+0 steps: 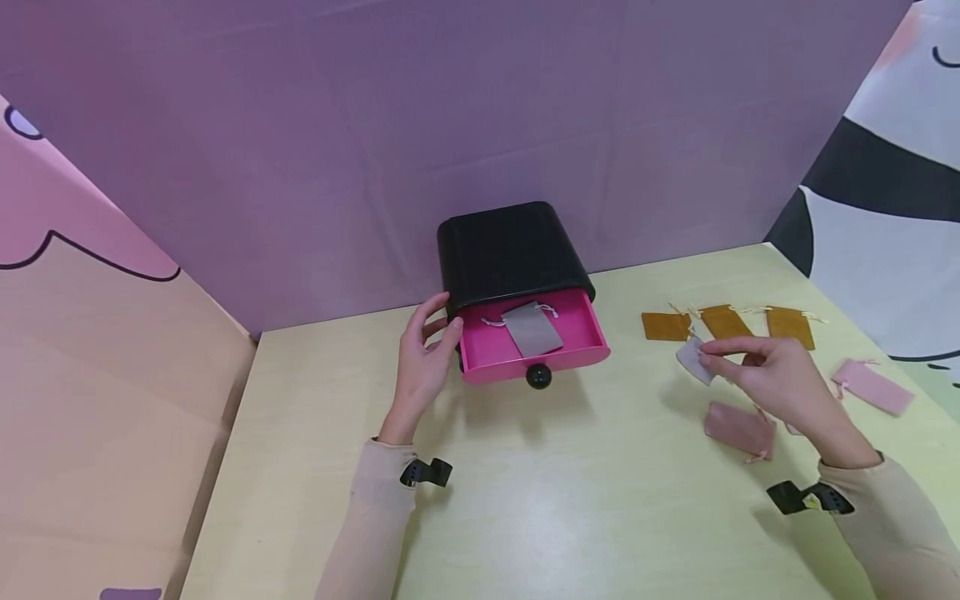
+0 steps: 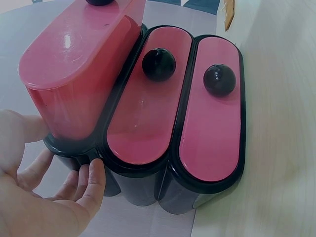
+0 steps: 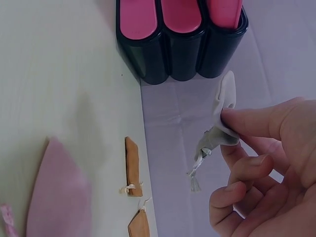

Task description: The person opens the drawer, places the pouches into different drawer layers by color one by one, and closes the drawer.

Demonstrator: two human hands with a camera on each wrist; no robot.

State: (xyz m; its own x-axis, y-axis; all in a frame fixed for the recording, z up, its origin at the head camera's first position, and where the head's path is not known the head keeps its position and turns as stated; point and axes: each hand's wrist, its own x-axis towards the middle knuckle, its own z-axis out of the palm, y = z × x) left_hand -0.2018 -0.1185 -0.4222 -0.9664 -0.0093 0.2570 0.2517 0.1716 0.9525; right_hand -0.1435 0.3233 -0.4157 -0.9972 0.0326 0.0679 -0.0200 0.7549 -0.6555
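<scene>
A black cabinet [image 1: 513, 254] with three pink drawers stands at the back of the table. Its top drawer [image 1: 592, 333] is pulled out, and a grey drawstring pouch [image 1: 534, 330] lies inside. My left hand [image 1: 423, 367] rests against the cabinet's left side near the front corner, thumb beside the open drawer; the left wrist view shows its fingertips [image 2: 94, 180] touching the black casing. To the right, my right hand [image 1: 780, 379] pinches another grey drawstring pouch [image 1: 693, 360] between thumb and fingers, above the table. Its cord hangs down in the right wrist view.
Three brown pouches [image 1: 790, 326] lie in a row at the back right. Pink pouches lie nearer, one [image 1: 741, 429] left of the right wrist and another [image 1: 873, 386] near the right edge. A purple cloth [image 1: 360, 167] hangs behind the table. The lower drawers [image 2: 212, 128] are closed.
</scene>
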